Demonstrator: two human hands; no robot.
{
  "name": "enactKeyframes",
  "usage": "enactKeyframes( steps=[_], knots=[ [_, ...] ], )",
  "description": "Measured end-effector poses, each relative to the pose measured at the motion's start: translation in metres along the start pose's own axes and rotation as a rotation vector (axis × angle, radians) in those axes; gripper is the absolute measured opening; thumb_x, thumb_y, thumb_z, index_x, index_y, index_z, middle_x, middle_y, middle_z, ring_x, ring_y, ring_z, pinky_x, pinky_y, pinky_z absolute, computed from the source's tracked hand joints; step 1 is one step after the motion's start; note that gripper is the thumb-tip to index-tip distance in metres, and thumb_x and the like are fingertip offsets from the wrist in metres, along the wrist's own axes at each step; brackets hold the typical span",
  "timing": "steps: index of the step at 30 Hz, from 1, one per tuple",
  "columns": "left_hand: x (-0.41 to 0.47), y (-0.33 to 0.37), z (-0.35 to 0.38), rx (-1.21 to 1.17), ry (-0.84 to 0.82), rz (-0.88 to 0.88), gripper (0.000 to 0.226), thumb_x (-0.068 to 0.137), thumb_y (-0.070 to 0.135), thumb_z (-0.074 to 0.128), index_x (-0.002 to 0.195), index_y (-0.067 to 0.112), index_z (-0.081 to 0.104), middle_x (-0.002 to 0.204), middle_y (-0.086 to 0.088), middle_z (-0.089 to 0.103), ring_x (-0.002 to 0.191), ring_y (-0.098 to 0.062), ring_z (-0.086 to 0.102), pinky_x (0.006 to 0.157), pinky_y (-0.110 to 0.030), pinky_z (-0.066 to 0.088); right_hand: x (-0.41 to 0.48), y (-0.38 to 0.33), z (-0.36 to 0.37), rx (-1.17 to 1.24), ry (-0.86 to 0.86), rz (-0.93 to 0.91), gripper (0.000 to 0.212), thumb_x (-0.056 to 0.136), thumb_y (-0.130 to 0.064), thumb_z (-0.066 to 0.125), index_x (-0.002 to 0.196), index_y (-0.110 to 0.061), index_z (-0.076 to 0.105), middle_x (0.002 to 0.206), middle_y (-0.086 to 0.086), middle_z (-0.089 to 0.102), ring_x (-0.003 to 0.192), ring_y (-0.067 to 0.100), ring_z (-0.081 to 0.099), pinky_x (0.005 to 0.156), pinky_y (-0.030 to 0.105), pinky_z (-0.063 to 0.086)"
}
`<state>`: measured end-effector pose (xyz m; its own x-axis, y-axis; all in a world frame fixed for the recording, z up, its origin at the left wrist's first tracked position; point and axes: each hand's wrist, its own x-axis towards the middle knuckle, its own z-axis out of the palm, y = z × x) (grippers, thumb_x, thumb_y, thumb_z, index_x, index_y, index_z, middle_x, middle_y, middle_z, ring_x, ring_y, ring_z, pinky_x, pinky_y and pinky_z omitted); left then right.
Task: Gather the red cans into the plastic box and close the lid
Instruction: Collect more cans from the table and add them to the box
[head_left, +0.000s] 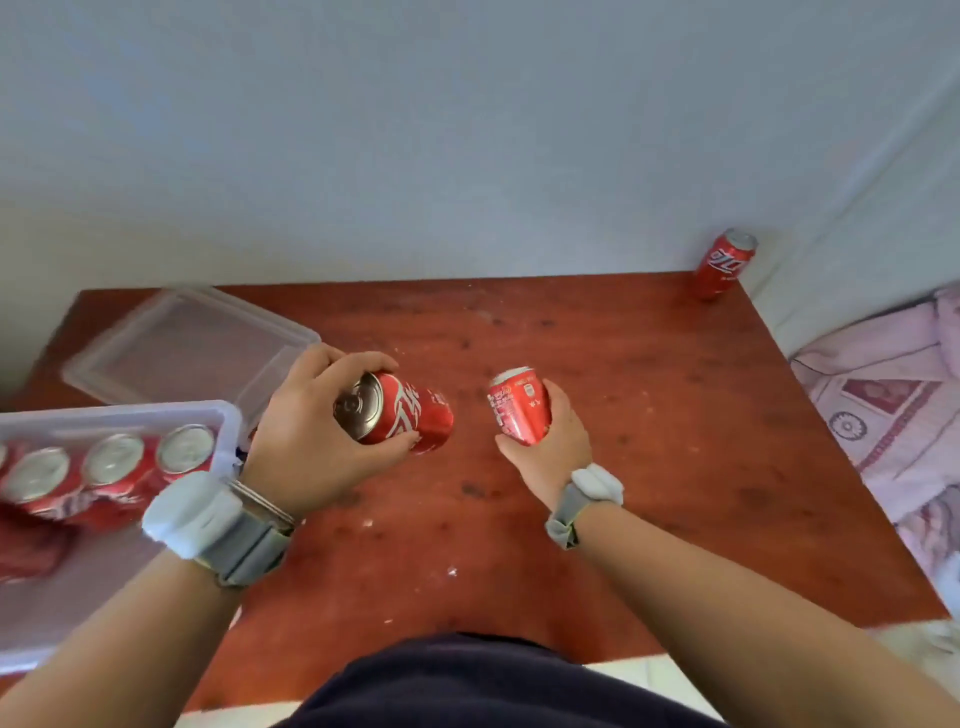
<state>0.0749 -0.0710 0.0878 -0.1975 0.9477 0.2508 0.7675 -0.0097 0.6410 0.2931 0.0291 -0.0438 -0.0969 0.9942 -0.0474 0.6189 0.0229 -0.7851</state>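
Note:
My left hand (306, 431) grips a red can (410, 413) lying on its side, top facing me, just above the table's middle. My right hand (550, 452) holds a second red can (519, 405) upright and slightly tilted, a little to the right of the first. A clear plastic box (228, 415) stands at the left edge with several red cans (114, 460) standing in a row inside. Its clear lid (192, 348) lies flat on the table behind the box. One more red can (724, 262) stands alone at the far right corner.
The red-brown wooden table (597, 467) meets a pale wall at the back. A pink patterned cloth (893, 415) lies off the table's right edge. Both my wrists carry grey bands.

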Motion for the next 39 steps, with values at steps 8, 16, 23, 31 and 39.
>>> enactKeyframes(
  steps=[8,16,23,31,39],
  knots=[
    [-0.07,-0.098,-0.17,0.11,0.244,-0.123,0.062,0.053,0.036,0.083,0.109,0.03,0.057,0.101,0.004,0.049,0.09,0.002,0.052,0.067,-0.005,0.046,-0.015,-0.208,0.106,0.195,-0.419,-0.413,0.083,0.058,-0.052,0.08,0.127,-0.041,0.035,0.111,-0.019,0.055,0.091,-0.008,0.058,0.07,0.002,0.047],
    [-0.116,-0.198,-0.231,0.18,0.05,-0.293,0.063,0.051,0.033,0.083,0.108,0.035,0.057,0.1,0.004,0.05,0.087,-0.009,0.052,0.07,-0.016,0.046,-0.076,-0.297,0.175,-0.367,-0.578,-0.881,0.071,0.062,-0.045,0.078,0.126,-0.029,0.051,0.118,-0.001,0.047,0.095,0.018,0.059,0.074,0.031,0.049],
    [-0.098,-0.252,-0.189,0.555,-0.384,-0.165,0.071,0.057,0.07,0.055,0.12,0.036,0.046,0.108,0.003,0.053,0.09,-0.019,0.057,0.08,-0.033,0.049,-0.103,-0.287,0.197,-0.712,-0.703,-0.881,0.061,0.067,-0.047,0.07,0.121,-0.023,0.053,0.116,0.001,0.053,0.093,0.026,0.06,0.07,0.032,0.047],
    [-0.103,-0.288,-0.135,0.661,-0.335,-0.141,0.098,0.052,0.068,0.06,0.135,0.022,0.034,0.102,-0.001,0.059,0.094,-0.025,0.049,0.086,-0.04,0.036,-0.114,-0.27,0.215,-0.836,-0.692,-0.826,0.062,0.07,-0.028,0.071,0.124,-0.017,0.043,0.12,0.007,0.042,0.085,0.03,0.057,0.059,0.041,0.053],
    [-0.113,-0.299,-0.145,0.586,-0.398,-0.132,0.118,0.051,0.075,0.063,0.145,0.025,0.013,0.117,0.007,0.054,0.112,-0.019,0.04,0.1,-0.04,0.024,-0.119,-0.247,0.252,-0.776,-0.787,-0.801,0.065,0.078,-0.031,0.073,0.131,-0.013,0.04,0.128,0.013,0.042,0.093,0.035,0.054,0.073,0.046,0.05]
  ],
)
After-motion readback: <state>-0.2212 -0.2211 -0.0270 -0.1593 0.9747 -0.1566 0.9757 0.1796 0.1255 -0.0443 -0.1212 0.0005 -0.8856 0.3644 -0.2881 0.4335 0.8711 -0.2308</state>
